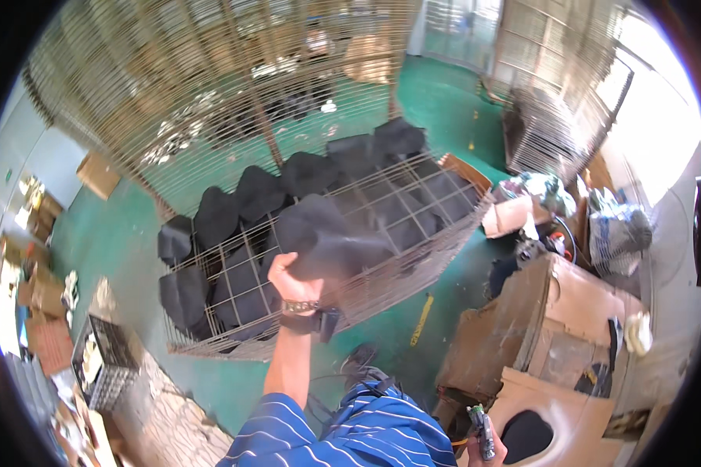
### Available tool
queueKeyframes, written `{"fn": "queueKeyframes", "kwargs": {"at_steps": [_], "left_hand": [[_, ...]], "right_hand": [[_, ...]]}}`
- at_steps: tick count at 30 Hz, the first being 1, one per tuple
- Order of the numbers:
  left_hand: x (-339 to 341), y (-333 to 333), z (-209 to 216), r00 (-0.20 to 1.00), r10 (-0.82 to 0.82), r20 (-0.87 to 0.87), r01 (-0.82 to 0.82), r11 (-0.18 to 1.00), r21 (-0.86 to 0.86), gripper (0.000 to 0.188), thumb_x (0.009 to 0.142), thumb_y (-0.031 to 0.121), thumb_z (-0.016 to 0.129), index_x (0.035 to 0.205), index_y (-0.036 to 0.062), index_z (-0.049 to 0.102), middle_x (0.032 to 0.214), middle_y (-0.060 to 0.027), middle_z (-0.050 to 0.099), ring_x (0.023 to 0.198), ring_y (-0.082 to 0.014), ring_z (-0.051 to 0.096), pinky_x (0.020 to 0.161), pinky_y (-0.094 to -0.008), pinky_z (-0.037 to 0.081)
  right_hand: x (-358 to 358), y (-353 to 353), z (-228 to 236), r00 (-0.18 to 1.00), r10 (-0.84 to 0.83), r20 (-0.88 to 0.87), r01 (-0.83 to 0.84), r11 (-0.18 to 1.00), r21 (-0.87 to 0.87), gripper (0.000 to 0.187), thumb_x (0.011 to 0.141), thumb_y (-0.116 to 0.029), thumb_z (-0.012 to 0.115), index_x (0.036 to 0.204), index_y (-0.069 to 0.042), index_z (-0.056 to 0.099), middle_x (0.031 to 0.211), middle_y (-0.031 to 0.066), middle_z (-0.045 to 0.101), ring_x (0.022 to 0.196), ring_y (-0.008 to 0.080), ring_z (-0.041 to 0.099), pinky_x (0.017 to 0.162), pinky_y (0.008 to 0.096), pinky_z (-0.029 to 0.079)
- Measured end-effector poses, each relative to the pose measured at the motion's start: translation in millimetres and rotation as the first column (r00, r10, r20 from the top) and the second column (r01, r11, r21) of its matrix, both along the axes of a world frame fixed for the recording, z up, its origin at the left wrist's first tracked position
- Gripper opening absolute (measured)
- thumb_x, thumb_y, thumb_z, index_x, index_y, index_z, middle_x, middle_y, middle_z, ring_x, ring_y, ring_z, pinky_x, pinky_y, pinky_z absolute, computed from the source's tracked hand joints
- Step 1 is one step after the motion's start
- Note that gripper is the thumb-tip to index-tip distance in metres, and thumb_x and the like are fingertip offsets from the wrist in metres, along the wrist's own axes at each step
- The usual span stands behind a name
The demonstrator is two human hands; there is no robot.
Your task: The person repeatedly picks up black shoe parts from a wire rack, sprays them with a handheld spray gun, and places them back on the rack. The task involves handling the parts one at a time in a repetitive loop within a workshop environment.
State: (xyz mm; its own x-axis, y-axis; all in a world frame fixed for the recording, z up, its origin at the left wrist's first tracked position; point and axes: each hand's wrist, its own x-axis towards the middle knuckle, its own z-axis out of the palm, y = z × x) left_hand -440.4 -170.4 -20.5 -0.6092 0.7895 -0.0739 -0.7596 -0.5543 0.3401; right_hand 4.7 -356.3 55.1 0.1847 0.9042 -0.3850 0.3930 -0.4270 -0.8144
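Note:
My left hand (283,274), with a bracelet and a dark strap at its wrist, is closed on the edge of a black sheet piece (319,226). That piece is smeared by motion over a wire mesh rack (269,354). More curved black pieces (258,192) stand in the rack's grid openings, several along its far side. At the lower right my right hand (487,451), partly cut off by the frame, is closed round a small grey-and-green hand tool (481,432) whose exact kind I cannot make out. Near it, a black rounded piece (527,436) lies on cardboard.
Large cardboard boxes (506,311) stand close on my right, with wrapped bundles (617,233) behind. A tall wire rack (265,132) rises beyond the mesh rack. On my left are a black crate (105,362) and cartons (48,288). The floor (452,86) is green.

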Motion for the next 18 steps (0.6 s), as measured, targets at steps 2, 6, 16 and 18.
{"fn": "queueKeyframes", "kwargs": {"at_steps": [2,6,16,18], "left_hand": [[-48.1,-17.6,-16.0,0.98,0.195,-0.022,-0.195,0.981,0.018,0.03,0.075,0.014,0.057,0.098,-0.0023,0.067,0.1,-0.0127,0.071,0.094,-0.0314,0.067,0.09,-0.0429,0.052],[-133.7,-85.0,-77.4,0.945,0.328,-0.009,-0.328,0.945,0.011,0.033,0.071,0.01,0.058,0.102,0.0022,0.066,0.107,-0.011,0.07,0.104,-0.0323,0.065,0.098,-0.0472,0.049],[-137.4,-148.7,-133.8,0.676,0.595,-0.435,-0.622,0.144,-0.77,0.069,0.094,0.035,0.063,0.151,0.0109,0.033,0.158,-0.0126,0.029,0.14,-0.0356,0.036,0.1,-0.0694,0.039],[-138.1,-151.0,-148.8,0.647,0.399,-0.65,-0.696,-0.039,-0.717,0.081,0.088,0.024,0.071,0.152,0.0052,0.026,0.155,-0.0202,0.028,0.14,-0.0381,0.032,0.108,-0.0597,0.034]], "right_hand": [[-16.6,22.4,3.8,0.996,0.074,-0.053,-0.078,0.994,-0.077,0.034,0.093,-0.01,0.062,0.127,-0.002,0.063,0.097,0.0112,0.07,0.085,0.0192,0.065,0.075,0.033,0.052],[-45.5,54.2,8.9,0.983,0.16,-0.09,-0.173,0.974,-0.149,0.036,0.094,-0.011,0.061,0.128,-0.002,0.062,0.099,0.0133,0.07,0.087,0.0215,0.066,0.076,0.0337,0.052],[-71.8,69.8,10.6,0.973,0.22,-0.073,-0.229,0.961,-0.153,0.038,0.094,-0.013,0.061,0.13,-0.002,0.061,0.103,0.0177,0.069,0.093,0.0256,0.066,0.08,0.0346,0.051],[-69.2,62.6,12.2,0.976,0.203,-0.077,-0.212,0.966,-0.147,0.038,0.094,-0.013,0.06,0.13,-0.002,0.061,0.104,0.0186,0.069,0.095,0.0264,0.066,0.081,0.0348,0.051]]}}
